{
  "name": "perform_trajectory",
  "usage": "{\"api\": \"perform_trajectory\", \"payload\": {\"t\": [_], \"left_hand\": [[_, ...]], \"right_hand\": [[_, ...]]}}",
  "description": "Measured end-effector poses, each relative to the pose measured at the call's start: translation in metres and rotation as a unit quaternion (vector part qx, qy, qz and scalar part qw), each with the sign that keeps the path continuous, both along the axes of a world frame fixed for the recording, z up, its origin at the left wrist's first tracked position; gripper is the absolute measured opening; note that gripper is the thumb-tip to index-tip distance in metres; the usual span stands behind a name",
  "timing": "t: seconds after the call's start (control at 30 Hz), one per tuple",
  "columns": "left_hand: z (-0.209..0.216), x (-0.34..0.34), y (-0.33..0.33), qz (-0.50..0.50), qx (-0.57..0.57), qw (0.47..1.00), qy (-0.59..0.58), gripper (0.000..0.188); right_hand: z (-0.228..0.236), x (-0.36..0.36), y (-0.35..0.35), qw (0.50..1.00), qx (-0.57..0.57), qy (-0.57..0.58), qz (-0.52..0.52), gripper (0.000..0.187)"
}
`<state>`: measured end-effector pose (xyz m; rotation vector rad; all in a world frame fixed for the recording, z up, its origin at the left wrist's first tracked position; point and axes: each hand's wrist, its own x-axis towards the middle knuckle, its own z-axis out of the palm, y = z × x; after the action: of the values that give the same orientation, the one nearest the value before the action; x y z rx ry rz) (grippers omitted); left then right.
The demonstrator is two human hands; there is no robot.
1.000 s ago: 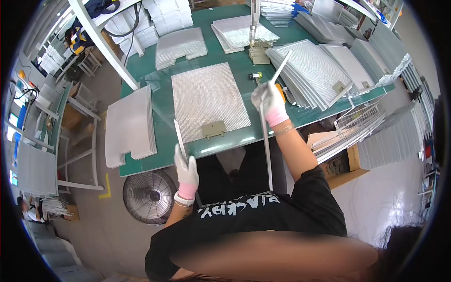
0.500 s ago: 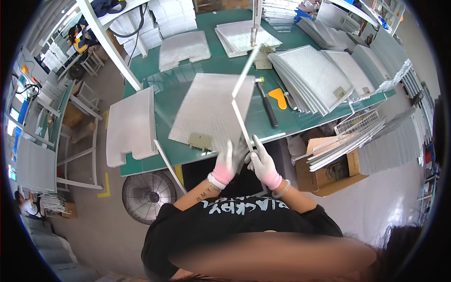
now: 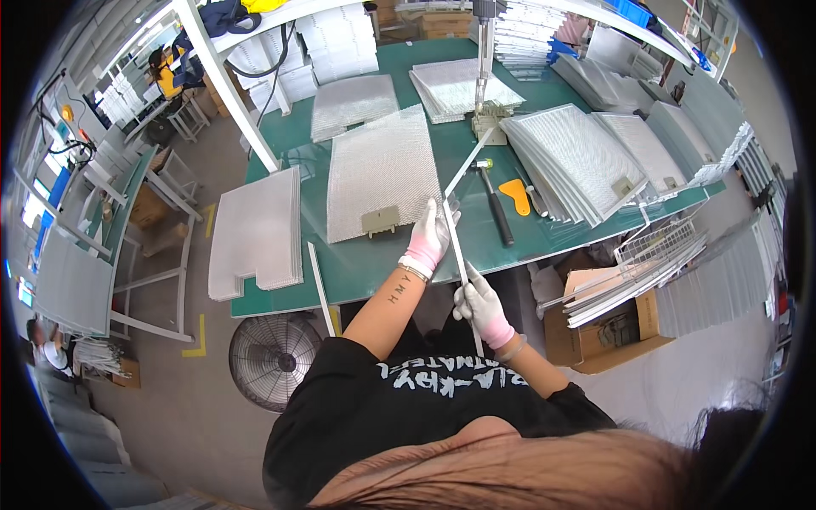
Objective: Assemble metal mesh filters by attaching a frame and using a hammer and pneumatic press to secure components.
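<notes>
The left hand (image 3: 431, 231) has moved forward to the mesh panel (image 3: 382, 166) corner on the green surface (image 3: 357, 274); its grip is unclear. The right hand (image 3: 484, 308) pinches the bent white strip (image 3: 458, 245) lower down, so strip and panel now seem handled together.

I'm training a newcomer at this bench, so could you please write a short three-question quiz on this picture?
1. True or false: the hammer lies left of the yellow scraper.
2. Fill in: the right hand holds a long, thin white ____.
3. Which hand is nearer the central mesh panel: A, the left hand; B, the right hand?
Key: 1. True. 2. Strip. 3. A.
</notes>
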<state>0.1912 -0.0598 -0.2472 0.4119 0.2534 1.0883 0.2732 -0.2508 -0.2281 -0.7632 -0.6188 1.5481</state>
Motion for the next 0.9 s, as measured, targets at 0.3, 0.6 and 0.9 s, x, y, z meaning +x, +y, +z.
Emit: {"api": "perform_trajectory", "payload": {"t": [0.3, 0.6, 0.9], "left_hand": [[-0.009, 0.008, -0.020, -0.043, 0.057, 0.997, 0.039, 0.047], [0.029, -0.058, -0.099, -0.205, 0.028, 0.977, 0.056, 0.055], [0.017, -0.227, -0.036, 0.274, 0.283, 0.576, 0.716, 0.049]], "right_hand": [[0.031, 0.034, 0.080, 0.965, 0.025, -0.260, 0.016, 0.053], [0.036, 0.041, 0.152, 0.943, -0.024, -0.315, 0.107, 0.046], [0.024, 0.048, 0.137, 0.986, -0.026, -0.127, 0.109, 0.022]]}}
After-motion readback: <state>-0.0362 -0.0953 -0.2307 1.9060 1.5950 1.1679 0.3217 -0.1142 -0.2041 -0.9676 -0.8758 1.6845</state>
